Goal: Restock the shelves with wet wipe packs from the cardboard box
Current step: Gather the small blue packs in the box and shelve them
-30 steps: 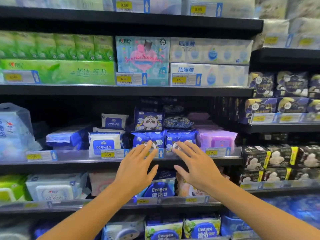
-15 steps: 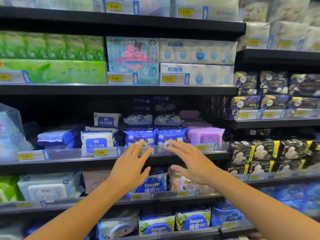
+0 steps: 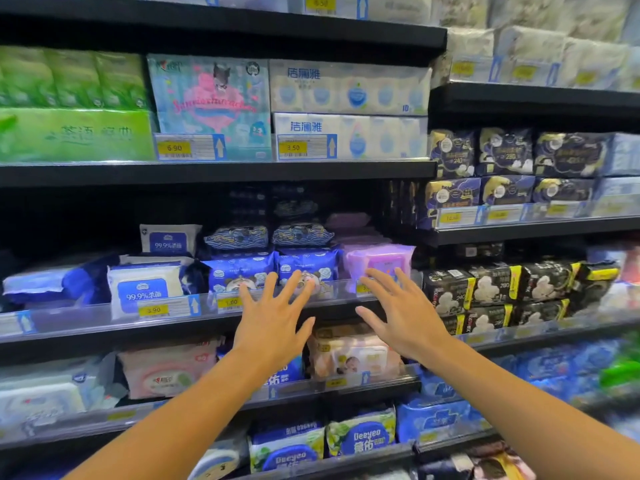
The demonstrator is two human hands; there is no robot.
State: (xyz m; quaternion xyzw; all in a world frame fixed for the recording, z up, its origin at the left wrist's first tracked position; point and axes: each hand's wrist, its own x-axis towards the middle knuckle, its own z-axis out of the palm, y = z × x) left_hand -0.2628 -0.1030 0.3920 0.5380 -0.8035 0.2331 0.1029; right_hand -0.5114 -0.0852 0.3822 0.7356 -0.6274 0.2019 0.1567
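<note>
Two rows of blue panda wet wipe packs (image 3: 239, 271) lie stacked on the middle shelf (image 3: 104, 322) behind its clear front rail. My left hand (image 3: 273, 320) hovers in front of them, fingers spread, holding nothing. My right hand (image 3: 401, 320) is spread open just right of it, in front of the pink wipe pack (image 3: 379, 263), also empty. Neither hand touches a pack as far as I can tell. The cardboard box is out of view.
White-and-blue 99.9% wipe packs (image 3: 145, 289) sit left of the panda packs. Tissue multipacks (image 3: 346, 109) fill the shelf above. Black packs (image 3: 491, 289) fill the right bay. Deeyeo packs (image 3: 360, 438) and a baby wipe pack (image 3: 349, 358) lie on lower shelves.
Both hands have drawn back slightly from the panda packs and shifted right, the right hand now before the pink pack. The upright panda pack seen a second ago no longer stands on top.
</note>
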